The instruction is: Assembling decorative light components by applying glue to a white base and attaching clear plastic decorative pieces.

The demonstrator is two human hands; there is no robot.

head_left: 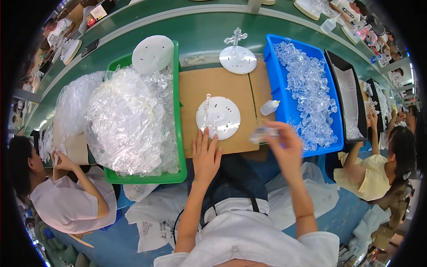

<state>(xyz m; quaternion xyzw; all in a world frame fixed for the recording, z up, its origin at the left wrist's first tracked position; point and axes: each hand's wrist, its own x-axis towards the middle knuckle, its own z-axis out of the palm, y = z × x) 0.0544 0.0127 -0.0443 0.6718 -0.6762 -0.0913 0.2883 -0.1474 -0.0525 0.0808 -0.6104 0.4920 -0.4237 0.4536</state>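
My left hand [205, 155] rests with its fingers stretched out on the cardboard [218, 80], fingertips at the near edge of a round white disc [229, 115] with small slots and holes. A clear plastic stick-like piece [207, 107] lies across the disc's left side, its lower end by those fingertips. To the right, my right hand [287, 144] is raised and smeared by motion, closed on a clear plastic piece [263, 134]. A small white squeeze bottle with a yellow tip [269, 107] lies just beyond it. Farther back, a clear cross [235, 37] stands on another white disc [238, 62].
At left, a green tub [183, 151] holds bagged clear parts, with a white disc [153, 53] on top. A blue tub [272, 58] of small clear pieces stands at right, beside a black tray [344, 66]. People sit at work on both sides.
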